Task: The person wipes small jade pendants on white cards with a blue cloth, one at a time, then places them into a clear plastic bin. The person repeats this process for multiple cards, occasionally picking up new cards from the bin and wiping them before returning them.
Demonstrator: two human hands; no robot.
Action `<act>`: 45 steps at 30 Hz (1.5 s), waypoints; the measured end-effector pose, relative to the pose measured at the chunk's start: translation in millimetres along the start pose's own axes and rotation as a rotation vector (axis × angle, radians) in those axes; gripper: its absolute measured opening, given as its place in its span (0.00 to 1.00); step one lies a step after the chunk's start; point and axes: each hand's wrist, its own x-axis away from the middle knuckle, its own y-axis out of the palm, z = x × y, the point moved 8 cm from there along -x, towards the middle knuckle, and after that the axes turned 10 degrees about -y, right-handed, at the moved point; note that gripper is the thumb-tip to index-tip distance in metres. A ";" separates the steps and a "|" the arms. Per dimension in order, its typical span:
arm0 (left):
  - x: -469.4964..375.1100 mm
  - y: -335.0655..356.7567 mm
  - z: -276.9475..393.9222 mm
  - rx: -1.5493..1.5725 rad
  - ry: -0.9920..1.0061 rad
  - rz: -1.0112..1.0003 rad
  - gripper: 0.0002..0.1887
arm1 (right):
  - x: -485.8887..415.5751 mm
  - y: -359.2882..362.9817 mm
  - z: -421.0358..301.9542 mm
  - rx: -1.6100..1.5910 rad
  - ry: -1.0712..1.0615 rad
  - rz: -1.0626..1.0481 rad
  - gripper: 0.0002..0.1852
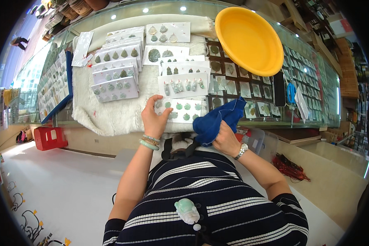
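My left hand (pixel 154 118) has its thumb and fingers on the left end of a white card (pixel 179 118) with rows of round green stone pendants, which look like jade. Bunched in my right hand (pixel 228 139) is a blue cloth (pixel 210 122), and it overlaps the card's lower right corner. The card lies at the near edge of a white fleece mat (pixel 110 115). Just beyond it, a card of pale figure-shaped pendants (pixel 189 86) tops an overlapping row of cards. Another overlapping row of pendant cards (pixel 115 89) lies to the left.
A yellow plastic basin (pixel 249 40) stands on the glass counter at the back right. Beneath it, pendants lie in a partitioned display (pixel 244 86). Blue scissors (pixel 291 93) rest farther right. A blue-edged tray (pixel 53 92) leans at left, above a red plastic basket (pixel 49 136).
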 end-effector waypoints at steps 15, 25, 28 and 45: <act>-2.2 1.5 -11.2 0.094 -0.105 -0.111 0.30 | -10.5 -8.4 -5.0 -0.108 0.067 0.004 0.14; -8.1 2.6 -24.8 0.517 -0.170 -0.420 0.41 | -128.3 60.8 -11.0 -0.064 -0.171 -0.103 0.06; -7.8 2.6 -25.1 0.672 -0.188 -0.408 0.41 | -124.5 67.4 -3.2 0.056 -0.100 -0.093 0.08; -21.8 2.9 -37.9 0.997 -0.643 -0.834 0.24 | -123.0 51.5 -27.9 0.040 -0.239 -0.111 0.05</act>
